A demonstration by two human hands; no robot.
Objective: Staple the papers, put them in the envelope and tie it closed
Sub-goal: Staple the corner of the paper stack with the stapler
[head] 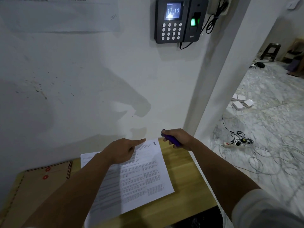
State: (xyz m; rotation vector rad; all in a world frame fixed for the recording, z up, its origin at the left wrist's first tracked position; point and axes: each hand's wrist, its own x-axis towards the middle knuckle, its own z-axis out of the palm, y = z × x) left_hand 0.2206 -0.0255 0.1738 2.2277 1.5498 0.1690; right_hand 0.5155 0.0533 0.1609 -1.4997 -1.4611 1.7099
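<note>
L hand (122,151) index finger pins papers (143,175) at desk (181,163) far edge; R hand (178,139) fingers grip purple stapler (171,140) by far-right corner.

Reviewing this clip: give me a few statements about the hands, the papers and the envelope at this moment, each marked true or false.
1. The right hand has its grip on a purple stapler. True.
2. The left hand holds the envelope. False: it rests on the papers, index finger stretched out.
3. The papers are already inside the envelope. False: they lie on the wooden table, and the brown envelope lies to their left.
4. The stapler is near the papers' top right corner. True.
5. A keypad device on the wall shows 17:10. True.
</note>
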